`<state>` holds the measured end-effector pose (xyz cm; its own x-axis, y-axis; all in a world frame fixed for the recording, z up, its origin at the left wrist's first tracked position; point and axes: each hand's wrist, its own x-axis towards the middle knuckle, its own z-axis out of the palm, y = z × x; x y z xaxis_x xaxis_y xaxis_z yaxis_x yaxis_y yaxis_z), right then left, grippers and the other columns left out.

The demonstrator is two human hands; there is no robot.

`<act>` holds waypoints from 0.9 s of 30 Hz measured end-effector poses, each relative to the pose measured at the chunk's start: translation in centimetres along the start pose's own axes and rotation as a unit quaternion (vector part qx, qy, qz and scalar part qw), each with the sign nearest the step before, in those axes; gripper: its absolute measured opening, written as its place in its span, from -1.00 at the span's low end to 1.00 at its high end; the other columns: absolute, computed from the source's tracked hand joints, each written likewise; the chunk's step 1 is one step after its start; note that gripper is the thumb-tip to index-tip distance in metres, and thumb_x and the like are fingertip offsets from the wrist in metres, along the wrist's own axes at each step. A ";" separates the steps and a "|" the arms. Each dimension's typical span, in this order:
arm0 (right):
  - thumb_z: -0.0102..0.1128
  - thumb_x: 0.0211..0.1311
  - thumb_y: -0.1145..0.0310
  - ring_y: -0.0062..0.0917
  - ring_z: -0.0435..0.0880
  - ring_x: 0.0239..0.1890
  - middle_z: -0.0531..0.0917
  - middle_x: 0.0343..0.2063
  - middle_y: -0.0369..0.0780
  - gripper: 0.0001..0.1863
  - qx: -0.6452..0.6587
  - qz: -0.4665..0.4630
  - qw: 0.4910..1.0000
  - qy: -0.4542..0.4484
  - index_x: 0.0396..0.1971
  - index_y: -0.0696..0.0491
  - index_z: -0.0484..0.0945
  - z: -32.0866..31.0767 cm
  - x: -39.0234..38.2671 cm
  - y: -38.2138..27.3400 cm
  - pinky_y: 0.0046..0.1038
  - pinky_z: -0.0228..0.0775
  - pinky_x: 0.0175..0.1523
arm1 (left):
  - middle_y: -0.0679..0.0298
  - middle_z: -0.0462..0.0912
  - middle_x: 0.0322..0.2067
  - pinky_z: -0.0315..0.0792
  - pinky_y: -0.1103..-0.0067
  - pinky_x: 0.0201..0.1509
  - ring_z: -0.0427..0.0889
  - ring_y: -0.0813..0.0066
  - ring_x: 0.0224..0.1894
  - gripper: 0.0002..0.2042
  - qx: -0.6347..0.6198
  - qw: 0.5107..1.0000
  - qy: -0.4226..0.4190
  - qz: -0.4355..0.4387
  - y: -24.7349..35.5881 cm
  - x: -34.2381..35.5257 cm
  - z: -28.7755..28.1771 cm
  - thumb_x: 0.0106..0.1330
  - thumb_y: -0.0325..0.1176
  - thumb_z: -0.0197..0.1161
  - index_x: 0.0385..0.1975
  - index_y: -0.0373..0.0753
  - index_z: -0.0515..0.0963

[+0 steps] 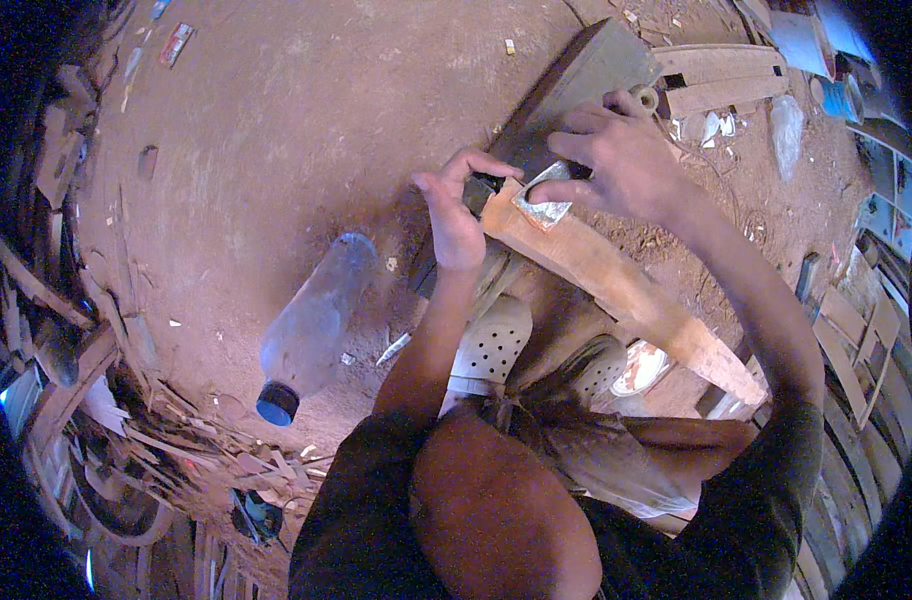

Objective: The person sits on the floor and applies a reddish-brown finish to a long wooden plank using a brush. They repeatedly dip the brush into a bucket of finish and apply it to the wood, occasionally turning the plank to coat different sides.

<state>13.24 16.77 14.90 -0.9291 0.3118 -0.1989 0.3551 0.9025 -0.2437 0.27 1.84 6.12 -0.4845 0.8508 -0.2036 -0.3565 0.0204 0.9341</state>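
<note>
A long, curved, tapering wooden board (616,275) slants across in front of me, its blunt end raised on a dark beam (601,65). At that blunt end is my left hand (454,215), its fingers bent and one fingertip reaching over the edge of the wood. My right hand (626,150) is on the far side, thumb pressed on a small four-sided silvery-white piece (551,212) lying on the board's face. Its other fingers curl over beyond the board. A small dark gap or object between the hands is too unclear to name.
A clear plastic bottle with a blue cap (278,403) lies on the dirt floor to the left. Pale shoes (491,340) are under the board. Slotted wooden pieces (726,75) lie at the far right, scrap wood (266,475) at the lower left, stacked planks (856,340) at the right.
</note>
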 end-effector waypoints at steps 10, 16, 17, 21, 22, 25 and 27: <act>0.19 0.14 -0.19 -0.25 0.62 -0.16 0.61 -0.37 -0.19 -0.48 -0.096 0.049 0.994 -0.033 -0.37 0.04 0.56 -1.9 -0.6 1.3 -0.13 0.28 0.07 | 0.12 0.67 -0.40 0.36 0.44 0.04 0.58 0.32 -0.23 -0.04 0.019 0.999 0.013 0.022 -0.3 0.5 0.0 0.32 0.45 -0.64 -0.46 -0.35 0.59; 0.10 0.34 0.19 -0.07 0.65 -0.15 0.61 -0.17 -0.01 -0.55 0.011 0.224 0.975 0.003 0.17 -0.02 0.33 -4.9 -4.3 1.7 -0.04 0.45 -0.06 | 0.13 0.68 -0.42 0.40 0.45 0.00 0.60 0.31 -0.27 -0.04 0.022 0.999 0.022 0.020 -0.1 0.1 0.2 0.35 0.42 -0.63 -0.46 -0.35 0.60; 0.08 0.35 0.24 -0.03 0.64 -0.17 0.60 -0.15 0.02 -0.55 0.014 0.223 0.975 -0.016 0.20 -0.03 0.31 -5.6 -5.0 0.3 -0.04 0.46 -0.09 | 0.14 0.68 -0.42 0.41 0.46 -0.01 0.60 0.32 -0.28 -0.05 0.032 0.999 0.019 0.031 0.0 0.3 0.4 0.35 0.42 -0.63 -0.46 -0.35 0.60; -0.01 0.34 0.39 0.09 0.63 -0.28 0.53 -0.16 0.12 -0.49 0.092 0.181 0.973 -0.106 0.29 -0.12 0.26 -5.6 -6.8 -5.9 0.00 0.48 -0.16 | 0.16 0.66 -0.44 0.42 0.46 -0.06 0.59 0.32 -0.31 -0.05 0.001 1.000 0.027 0.003 -0.8 0.1 -0.1 0.34 0.43 -0.62 -0.45 -0.35 0.60; 0.00 0.34 0.37 0.09 0.63 -0.29 0.52 -0.17 0.12 -0.50 0.091 0.197 0.967 -0.133 0.29 -0.13 0.26 -6.0 -6.7 -7.0 -0.01 0.50 -0.18 | 0.16 0.66 -0.44 0.41 0.47 -0.06 0.58 0.33 -0.32 -0.05 0.017 0.999 0.026 0.007 -0.6 0.2 0.1 0.34 0.43 -0.61 -0.44 -0.36 0.60; 0.03 0.35 0.29 0.09 0.64 -0.31 0.52 -0.20 0.14 -0.51 0.082 0.220 0.954 -0.185 0.28 -0.14 0.28 -6.3 -4.8 -10.0 -0.05 0.53 -0.22 | 0.17 0.65 -0.44 0.40 0.48 -0.06 0.57 0.33 -0.31 -0.05 0.029 0.999 0.024 0.000 -0.3 0.0 -0.3 0.35 0.43 -0.62 -0.44 -0.36 0.60; 0.03 0.36 0.23 0.08 0.65 -0.31 0.52 -0.21 0.14 -0.51 0.055 0.224 0.957 -0.178 0.27 -0.14 0.28 -5.8 -4.1 -10.7 -0.06 0.55 -0.23 | 0.18 0.64 -0.44 0.39 0.48 -0.05 0.57 0.34 -0.30 -0.05 0.022 1.000 0.023 0.001 -0.3 0.1 -0.2 0.35 0.42 -0.61 -0.44 -0.37 0.60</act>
<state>12.64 7.54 23.87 -0.5938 0.5220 -0.6124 0.7369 0.6584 -0.1533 0.15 1.82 5.73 -0.5209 0.8264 -0.2141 -0.3208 0.0429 0.9462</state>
